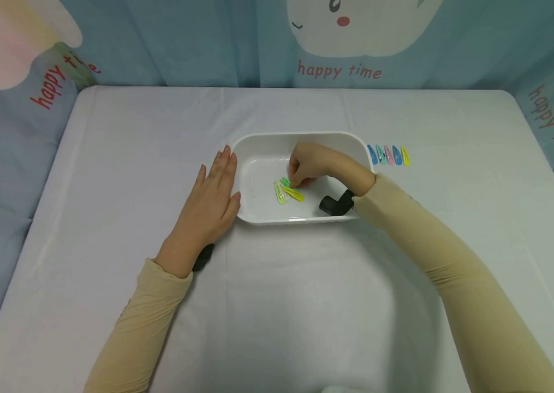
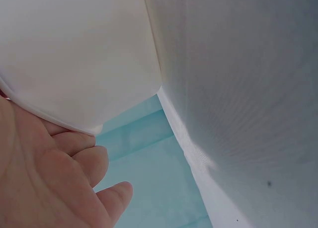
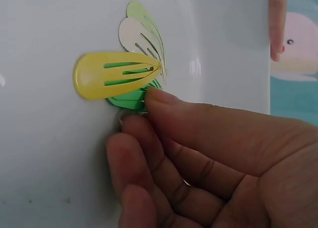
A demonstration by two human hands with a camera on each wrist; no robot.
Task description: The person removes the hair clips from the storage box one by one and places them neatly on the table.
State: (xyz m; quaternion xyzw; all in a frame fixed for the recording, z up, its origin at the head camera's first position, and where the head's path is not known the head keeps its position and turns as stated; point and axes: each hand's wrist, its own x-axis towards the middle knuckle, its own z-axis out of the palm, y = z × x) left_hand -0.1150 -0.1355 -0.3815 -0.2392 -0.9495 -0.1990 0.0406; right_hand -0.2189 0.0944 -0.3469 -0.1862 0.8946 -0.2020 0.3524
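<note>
Pinching a green snap clip (image 3: 126,101) inside the white tray (image 1: 257,191), the right hand (image 1: 308,161) seems mid-pick; the left hand (image 1: 210,202), straight-fingered, touches the tray's end. Lifting likely calls for clearing the overlapping yellow clip (image 3: 91,76).

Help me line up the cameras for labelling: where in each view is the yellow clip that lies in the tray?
Head: the yellow clip is near the centre, just below the right hand.
Left wrist: not in it.
Right wrist: upper left, above and left of the right hand.
Shared landmark: the white tray, visible in all three views.
</note>
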